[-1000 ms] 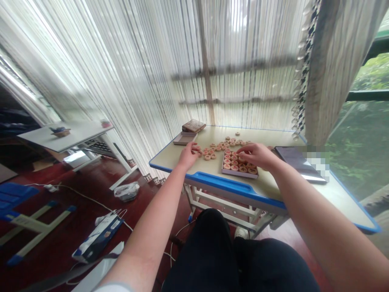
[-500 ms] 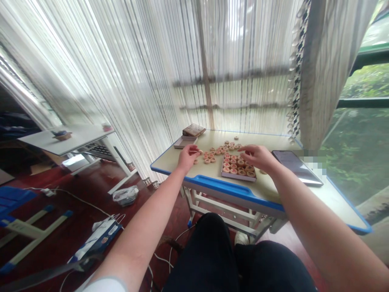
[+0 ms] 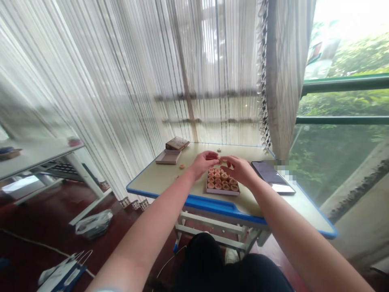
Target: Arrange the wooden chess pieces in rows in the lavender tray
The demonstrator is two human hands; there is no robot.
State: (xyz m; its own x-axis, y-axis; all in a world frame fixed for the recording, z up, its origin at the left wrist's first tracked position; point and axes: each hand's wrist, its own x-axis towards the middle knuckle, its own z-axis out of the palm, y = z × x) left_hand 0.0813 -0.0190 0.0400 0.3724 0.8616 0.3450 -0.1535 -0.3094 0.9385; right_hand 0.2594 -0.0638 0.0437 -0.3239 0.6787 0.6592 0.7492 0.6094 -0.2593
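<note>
Over the middle of the desk (image 3: 150, 178), the two hands come together, fingertips almost meeting. The left hand (image 3: 203, 164) reaches in from the left with its fingers bent and narrowly spaced; the right hand (image 3: 240, 169) comes from the right, thumb and forefinger curved toward the left hand. A small round piece (image 3: 219, 160) shows between the fingertips, but I cannot tell which hand holds it, or whether both touch it.

Just below the right hand, on the near part of the desk, sits a shallow box (image 3: 223, 192) filled with round pieces (image 3: 218, 186) in rows, the markings on several of them red. The right hand hides the box's far right corner. One loose piece (image 3: 219, 150) lies beyond the hands near the far edge, and another loose piece (image 3: 182, 166) lies to the left, near the left forearm.

At the far left of the desk, an open shallow tray (image 3: 168, 157) lies just in front of a brown box-like object (image 3: 178, 143). To the right of the right hand, a dark tablet (image 3: 273, 178) lies flat, its near end bright with glare. Striped sheer curtains (image 3: 136, 81) hang behind the desk.
</note>
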